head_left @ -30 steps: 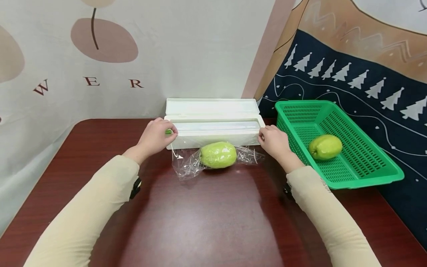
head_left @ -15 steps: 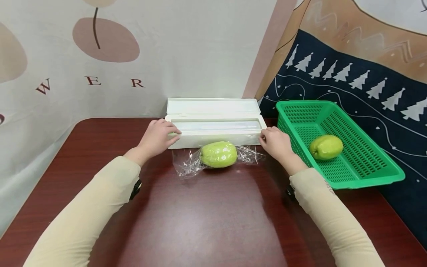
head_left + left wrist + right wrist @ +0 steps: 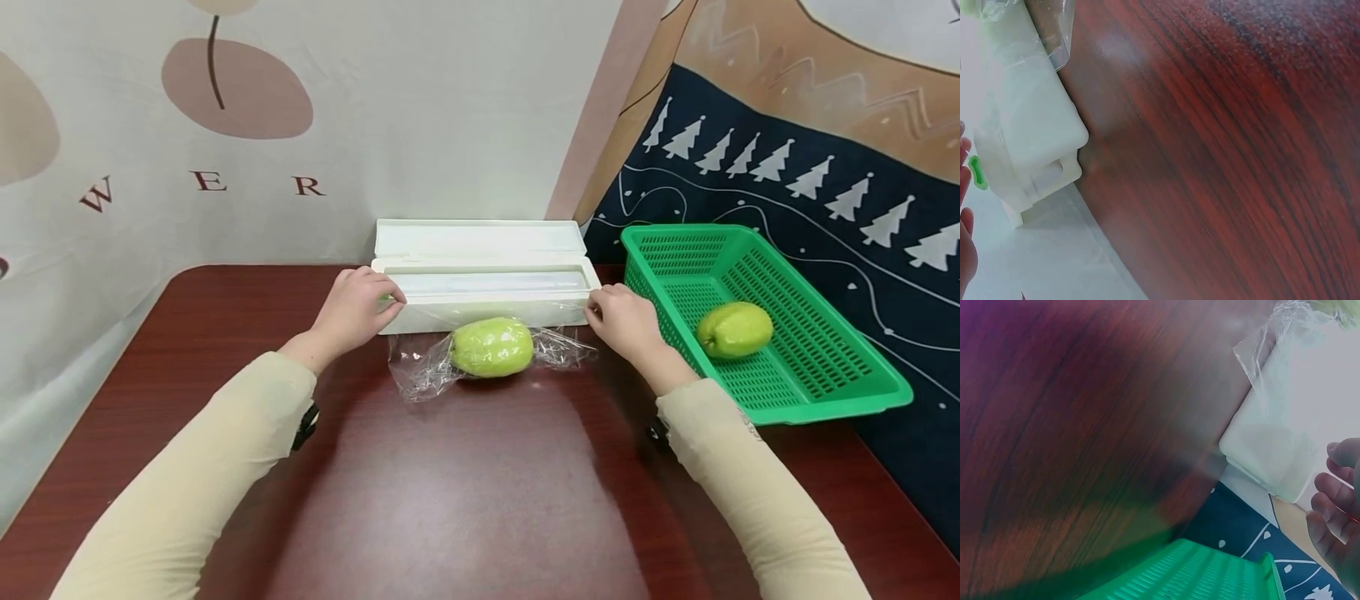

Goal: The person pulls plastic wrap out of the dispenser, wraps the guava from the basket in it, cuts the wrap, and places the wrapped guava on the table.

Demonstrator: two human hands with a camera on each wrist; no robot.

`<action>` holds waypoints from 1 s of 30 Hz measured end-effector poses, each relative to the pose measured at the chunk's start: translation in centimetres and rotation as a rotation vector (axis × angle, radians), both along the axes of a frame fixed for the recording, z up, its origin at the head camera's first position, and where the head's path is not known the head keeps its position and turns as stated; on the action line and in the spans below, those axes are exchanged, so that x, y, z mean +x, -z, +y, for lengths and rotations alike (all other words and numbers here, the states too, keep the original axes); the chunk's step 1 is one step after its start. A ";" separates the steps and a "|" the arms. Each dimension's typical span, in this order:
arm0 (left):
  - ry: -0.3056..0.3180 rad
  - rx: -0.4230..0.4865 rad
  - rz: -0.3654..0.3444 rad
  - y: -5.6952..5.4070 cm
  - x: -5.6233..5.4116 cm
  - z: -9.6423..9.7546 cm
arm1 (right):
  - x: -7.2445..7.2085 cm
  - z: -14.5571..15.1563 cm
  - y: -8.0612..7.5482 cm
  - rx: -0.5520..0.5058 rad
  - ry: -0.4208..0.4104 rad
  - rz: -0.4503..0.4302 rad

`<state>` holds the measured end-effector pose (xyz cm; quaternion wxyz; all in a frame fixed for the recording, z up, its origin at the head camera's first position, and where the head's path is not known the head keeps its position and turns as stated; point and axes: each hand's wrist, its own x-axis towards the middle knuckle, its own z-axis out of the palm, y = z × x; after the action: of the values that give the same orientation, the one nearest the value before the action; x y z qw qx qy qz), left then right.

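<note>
A long white cling film box (image 3: 487, 310) lies lid-up at the back of the table, its roll showing inside. In front of it sits a green fruit (image 3: 492, 347) wrapped in clear cling film (image 3: 427, 371), bunched at both sides. My left hand (image 3: 356, 307) is at the box's left front corner, thumb and index finger closed around a small green slide cutter (image 3: 978, 172), mostly hidden in the head view. At the right front corner, the fingers of my right hand (image 3: 622, 323) curl inward and pinch the film's edge; their tips are partly hidden.
A green plastic basket (image 3: 825, 408) stands just right of my right hand, close to the box. Inside it lies another green fruit (image 3: 735, 330). A patterned cloth wall (image 3: 465, 108) rises directly behind the box. The brown table (image 3: 450, 492) extends toward me.
My left fingers have loosened from the film's left edge, moved slightly right and closed again at the box corner. The right hand and wrapped fruit have hardly moved.
</note>
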<state>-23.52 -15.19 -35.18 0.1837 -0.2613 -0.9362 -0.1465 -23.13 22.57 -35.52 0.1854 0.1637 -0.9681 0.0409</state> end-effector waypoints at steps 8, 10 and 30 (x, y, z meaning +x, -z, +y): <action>0.035 0.070 0.001 -0.2 0.6 0.1 | 0.8 0.5 0.0 -0.013 -0.032 0.029; 0.055 0.098 -0.038 -0.4 0.8 0.0 | 1.0 0.7 0.1 -0.011 -0.041 0.031; 0.304 -0.023 -0.595 1.5 3.1 0.4 | 3.8 1.4 3.0 0.169 -0.229 -0.004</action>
<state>-20.40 -14.84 -36.71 -0.1248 -0.3457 -0.9008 -0.2314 -19.31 24.00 -38.53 0.1629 0.2880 -0.9435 -0.0195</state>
